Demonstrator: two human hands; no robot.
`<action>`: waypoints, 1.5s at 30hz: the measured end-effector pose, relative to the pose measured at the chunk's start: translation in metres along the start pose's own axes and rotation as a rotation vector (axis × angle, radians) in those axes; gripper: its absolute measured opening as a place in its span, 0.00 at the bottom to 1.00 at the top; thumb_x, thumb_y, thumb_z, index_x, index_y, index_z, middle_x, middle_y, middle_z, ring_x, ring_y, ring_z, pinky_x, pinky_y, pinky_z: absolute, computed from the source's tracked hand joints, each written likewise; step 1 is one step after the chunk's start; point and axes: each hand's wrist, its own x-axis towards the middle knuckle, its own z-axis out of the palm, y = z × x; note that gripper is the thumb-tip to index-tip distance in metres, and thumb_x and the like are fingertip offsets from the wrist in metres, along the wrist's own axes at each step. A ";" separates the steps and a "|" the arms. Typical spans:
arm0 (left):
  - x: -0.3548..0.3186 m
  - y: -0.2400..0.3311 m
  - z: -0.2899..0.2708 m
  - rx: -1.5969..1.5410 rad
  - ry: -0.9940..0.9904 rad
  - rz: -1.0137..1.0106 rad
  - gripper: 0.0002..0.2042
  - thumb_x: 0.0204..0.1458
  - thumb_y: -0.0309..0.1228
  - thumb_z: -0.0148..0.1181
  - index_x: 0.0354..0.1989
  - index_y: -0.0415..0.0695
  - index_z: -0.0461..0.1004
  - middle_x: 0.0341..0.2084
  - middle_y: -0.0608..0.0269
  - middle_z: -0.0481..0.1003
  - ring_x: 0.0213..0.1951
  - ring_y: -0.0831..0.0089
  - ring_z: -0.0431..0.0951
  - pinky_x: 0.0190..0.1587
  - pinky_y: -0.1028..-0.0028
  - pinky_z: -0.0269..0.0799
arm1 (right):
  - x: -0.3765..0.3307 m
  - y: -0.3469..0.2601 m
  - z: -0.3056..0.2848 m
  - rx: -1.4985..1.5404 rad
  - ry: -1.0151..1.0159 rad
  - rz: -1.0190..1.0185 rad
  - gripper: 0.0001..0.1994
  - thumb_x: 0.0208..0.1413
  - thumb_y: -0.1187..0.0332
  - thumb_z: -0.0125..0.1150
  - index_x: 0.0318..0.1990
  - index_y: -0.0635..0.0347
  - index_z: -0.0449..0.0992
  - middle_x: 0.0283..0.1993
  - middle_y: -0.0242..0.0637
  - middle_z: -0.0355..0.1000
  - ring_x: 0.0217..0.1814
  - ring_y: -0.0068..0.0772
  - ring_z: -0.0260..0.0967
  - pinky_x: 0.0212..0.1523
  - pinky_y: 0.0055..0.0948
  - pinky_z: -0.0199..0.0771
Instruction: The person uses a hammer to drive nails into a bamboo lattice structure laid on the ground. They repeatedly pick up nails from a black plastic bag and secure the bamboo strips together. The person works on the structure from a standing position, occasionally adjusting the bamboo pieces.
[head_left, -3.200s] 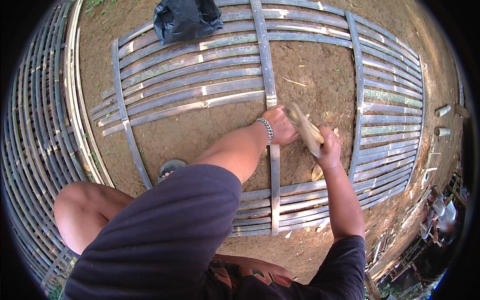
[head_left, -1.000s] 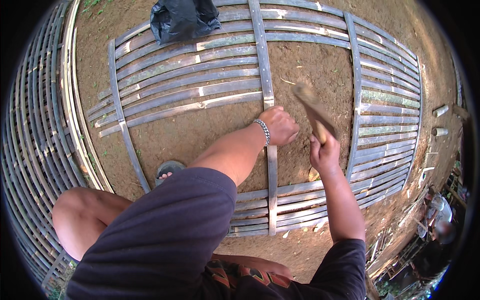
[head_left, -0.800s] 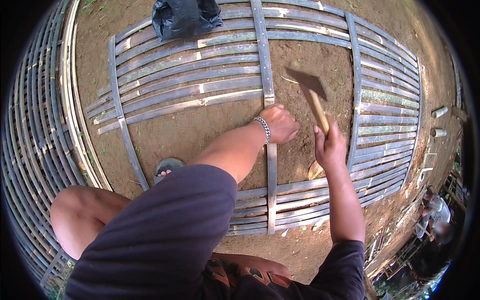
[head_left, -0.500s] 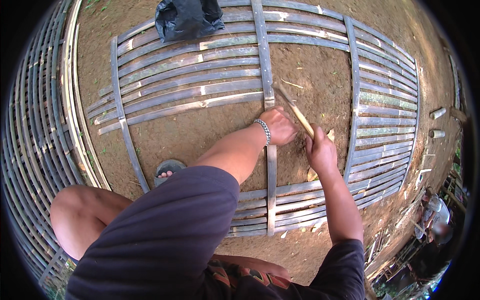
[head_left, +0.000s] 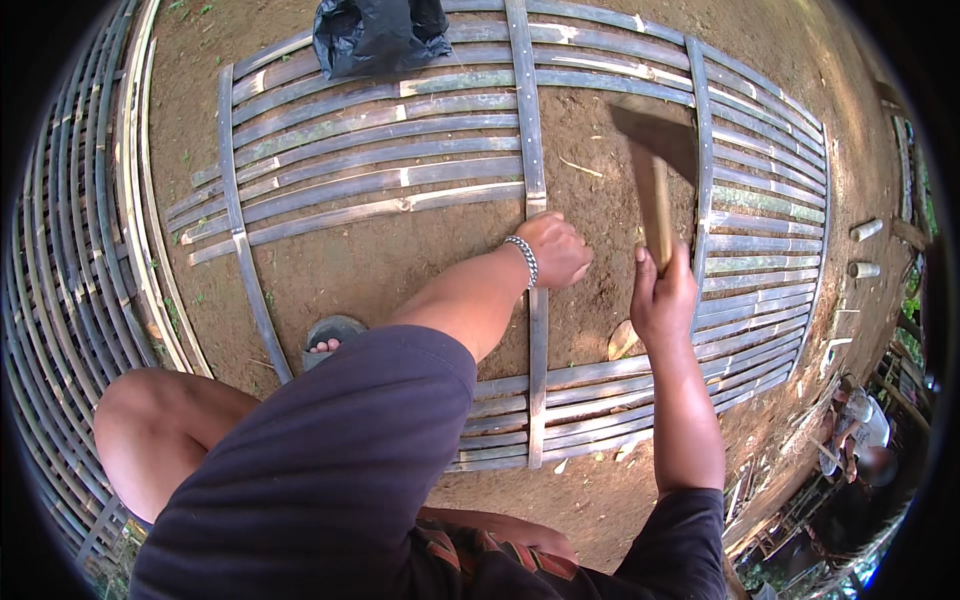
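My left hand (head_left: pixel 556 250), with a chain bracelet at the wrist, is closed over the middle bamboo crosspiece (head_left: pixel 537 330). Its fingers curl down on the right side, and their tips are hidden. My right hand (head_left: pixel 664 295) grips the wooden handle of a hammer (head_left: pixel 657 215), raised to the right of the left hand. Motion smears its dark head, so its exact shape is unclear. The crosspiece runs across the slats of a bamboo panel (head_left: pixel 400 130) lying on the ground, with a wide gap between slats where my left hand is.
A black plastic bag (head_left: pixel 380 38) lies on the panel's far edge. Another slatted bamboo panel (head_left: pixel 60 230) and long pale strips (head_left: pixel 130 190) are at left. My sandalled foot (head_left: pixel 330 340) is inside the frame. Two short bamboo pieces (head_left: pixel 866 230) and a seated person (head_left: pixel 860 435) are at right.
My right hand has swung the hammer up and to the right, away from the crosspiece. The left hand stays closed at the same spot.
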 end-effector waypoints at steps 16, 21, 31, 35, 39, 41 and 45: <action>0.010 -0.002 -0.003 0.000 0.046 0.024 0.12 0.56 0.42 0.58 0.24 0.52 0.81 0.24 0.66 0.82 0.34 0.67 0.84 0.44 0.63 0.75 | -0.012 0.039 0.021 -0.067 -0.150 -0.088 0.13 0.66 0.64 0.59 0.55 0.54 0.70 0.36 0.57 0.78 0.37 0.64 0.77 0.35 0.54 0.77; 0.003 -0.008 0.003 -0.021 0.096 0.040 0.12 0.55 0.42 0.58 0.24 0.53 0.80 0.24 0.66 0.82 0.34 0.68 0.84 0.44 0.64 0.76 | 0.002 0.036 0.019 -0.202 -0.213 0.027 0.15 0.66 0.62 0.60 0.56 0.56 0.70 0.35 0.58 0.78 0.38 0.67 0.77 0.37 0.57 0.76; 0.007 -0.008 0.001 -0.013 0.084 0.048 0.12 0.55 0.42 0.58 0.25 0.53 0.81 0.25 0.67 0.82 0.34 0.67 0.84 0.44 0.62 0.76 | 0.011 0.036 0.016 -0.155 -0.173 -0.060 0.11 0.64 0.62 0.61 0.49 0.56 0.71 0.34 0.54 0.78 0.36 0.65 0.77 0.36 0.56 0.77; 0.009 -0.004 0.000 -0.047 0.061 0.032 0.11 0.54 0.41 0.58 0.24 0.53 0.81 0.24 0.67 0.82 0.33 0.67 0.84 0.43 0.63 0.76 | 0.001 0.062 0.027 -0.118 -0.228 -0.097 0.14 0.63 0.63 0.62 0.52 0.55 0.71 0.34 0.55 0.78 0.36 0.66 0.77 0.35 0.56 0.76; 0.006 -0.005 0.004 -0.015 0.076 0.044 0.11 0.55 0.41 0.57 0.24 0.52 0.80 0.25 0.67 0.82 0.34 0.68 0.84 0.43 0.63 0.76 | 0.015 0.060 0.020 -0.256 -0.342 -0.024 0.11 0.62 0.63 0.64 0.49 0.54 0.74 0.31 0.54 0.78 0.34 0.64 0.77 0.35 0.55 0.77; 0.007 -0.008 0.003 -0.025 0.103 0.055 0.11 0.54 0.41 0.57 0.24 0.53 0.80 0.24 0.67 0.82 0.34 0.68 0.84 0.43 0.63 0.76 | 0.013 0.051 0.026 -0.126 -0.134 -0.078 0.10 0.62 0.64 0.64 0.47 0.53 0.75 0.30 0.54 0.78 0.33 0.63 0.78 0.35 0.55 0.78; 0.011 -0.006 0.003 -0.022 0.051 0.044 0.11 0.54 0.41 0.57 0.24 0.52 0.80 0.24 0.67 0.82 0.34 0.68 0.84 0.42 0.64 0.76 | 0.006 0.065 0.033 -0.209 -0.217 -0.072 0.08 0.60 0.67 0.64 0.45 0.53 0.74 0.30 0.53 0.78 0.33 0.63 0.78 0.35 0.55 0.78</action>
